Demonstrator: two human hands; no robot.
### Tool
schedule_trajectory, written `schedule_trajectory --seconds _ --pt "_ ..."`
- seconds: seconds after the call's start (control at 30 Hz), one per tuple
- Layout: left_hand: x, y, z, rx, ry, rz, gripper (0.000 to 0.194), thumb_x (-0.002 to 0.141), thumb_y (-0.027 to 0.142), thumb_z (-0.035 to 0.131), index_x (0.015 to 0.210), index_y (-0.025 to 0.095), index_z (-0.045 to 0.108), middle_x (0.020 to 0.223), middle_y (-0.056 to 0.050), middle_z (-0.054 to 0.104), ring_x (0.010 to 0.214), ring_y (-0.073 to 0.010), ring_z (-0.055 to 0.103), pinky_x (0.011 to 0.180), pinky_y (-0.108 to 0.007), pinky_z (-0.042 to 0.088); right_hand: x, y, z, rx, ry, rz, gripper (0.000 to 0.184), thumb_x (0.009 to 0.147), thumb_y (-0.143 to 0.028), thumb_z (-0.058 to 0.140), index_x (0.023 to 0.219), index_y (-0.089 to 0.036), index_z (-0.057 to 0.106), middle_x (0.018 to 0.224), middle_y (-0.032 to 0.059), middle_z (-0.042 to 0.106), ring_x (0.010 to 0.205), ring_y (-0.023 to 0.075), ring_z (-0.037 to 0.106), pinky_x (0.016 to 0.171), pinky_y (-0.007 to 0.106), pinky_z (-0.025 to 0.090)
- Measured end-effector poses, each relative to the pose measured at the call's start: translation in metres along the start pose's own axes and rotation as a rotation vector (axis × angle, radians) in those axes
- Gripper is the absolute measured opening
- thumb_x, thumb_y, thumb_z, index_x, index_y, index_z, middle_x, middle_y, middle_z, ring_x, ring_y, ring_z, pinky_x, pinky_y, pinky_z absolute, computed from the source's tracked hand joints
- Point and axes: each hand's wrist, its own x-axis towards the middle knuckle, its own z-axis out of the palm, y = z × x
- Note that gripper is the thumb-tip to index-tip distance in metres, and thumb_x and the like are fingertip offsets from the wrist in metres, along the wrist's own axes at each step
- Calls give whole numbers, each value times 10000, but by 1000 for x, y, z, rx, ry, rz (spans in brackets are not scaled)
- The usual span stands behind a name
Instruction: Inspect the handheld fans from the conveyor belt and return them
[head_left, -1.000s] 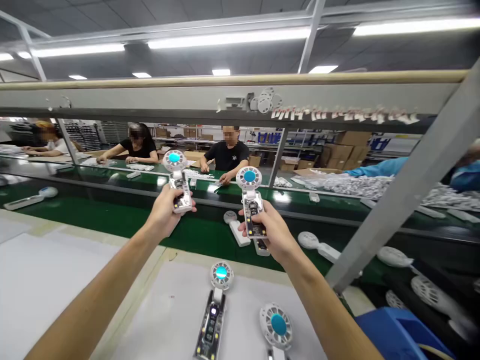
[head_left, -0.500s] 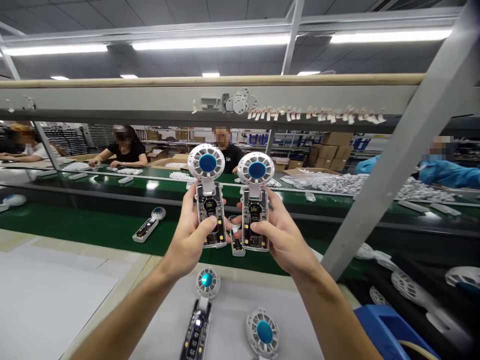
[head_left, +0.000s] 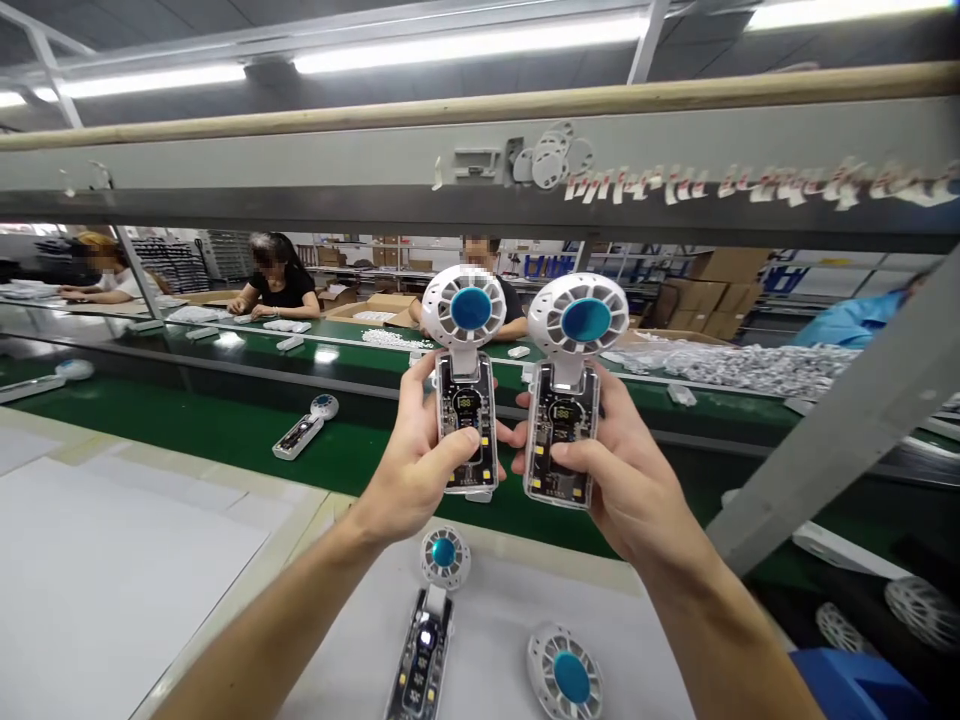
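My left hand is closed around a handheld fan with a white round head, a blue centre and a clear handle showing a dark circuit board. My right hand grips a matching handheld fan. Both are held upright side by side, heads up, each thumb pressing on the front of the board. Below them on the white worktop lie another fan with a small white light lit on its board, and a fan head whose lower part is cut off by the frame.
Behind my hands runs a green conveyor belt carrying a fan. Several co-workers sit across the line. A pile of small white parts lies at the far right. A slanted metal post and a blue bin stand to my right.
The view has shifted, so both fans and my hands appear further right. The right fan now looks tilted and nearer. Both hands keep their hold.
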Motion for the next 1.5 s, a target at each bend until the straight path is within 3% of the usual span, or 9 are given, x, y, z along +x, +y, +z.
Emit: schedule_trajectory --seconds 0.17,0.27,0.37,0.5,0.73,0.87,1.17,1.37,1.5 --pt "1 -1 -1 9 1 51 656 921 204 631 1429 237 217 1011 -80 729 969 -268 745 664 -301 615 0 1 2 31 -35 10 777 779 -153 654 1464 -347 344 1182 36 683 840 223 746 662 362 650" --pt "2 2 -1 -34 39 16 688 899 201 638 1444 260 221 1096 -84 710 962 -256 744 668 -303 619 0 0 2 31 -28 28 819 768 -174 681 1486 -338 322 1137 38 699 813 225 744 669 371 650" --pt "3 7 -1 -87 63 -32 789 815 176 678 1451 268 220 1133 -81 690 822 -225 747 610 -298 615 0 -4 2 26 -9 55 879 727 -188 713 1499 -320 314 1058 35 711 728 212 728 640 359 637" --pt "4 9 -1 -56 90 -26 823 766 143 691 1436 258 227 1080 -62 685 655 -173 708 578 -312 614 1 -9 4 17 25 100 933 646 -146 717 1486 -315 347 1123 50 699 710 200 713 597 331 616" --pt "4 5 -5 -38 103 -19 769 827 215 684 1447 279 232 1143 -82 687 680 -194 728 544 -292 597 3 -3 3 32 26 59 818 732 -195 710 1470 -302 374 1055 37 704 685 191 715 591 322 615" --pt "4 6 -5 -56 93 -24 737 830 204 672 1426 263 242 1063 -68 705 629 -193 718 529 -296 593 3 -2 2 40 34 52 816 736 -185 708 1468 -309 370 1068 32 706 697 194 729 606 321 624" --pt "7 8 -3 -62 147 -21 746 775 180 674 1397 260 270 1103 -54 676 602 -162 699 472 -257 562 3 -5 2 0 32 75 868 714 -209 713 1490 -314 337 1085 41 710 687 205 733 585 338 629" --pt "7 11 -2 -85 172 -2 710 763 139 663 1370 245 311 1195 -73 646 755 -202 731 511 -275 602 6 -2 4 15 30 70 808 703 -201 709 1440 -292 390 1027 35 706 659 196 713 526 307 600" --pt "6 6 -5 -37 194 70 585 778 194 685 1271 257 374 1152 -47 669 747 -189 721 551 -294 605 4 -3 13 67 134 -5 655 692 -188 716 1291 -316 483 1090 16 690 790 205 723 614 330 629"
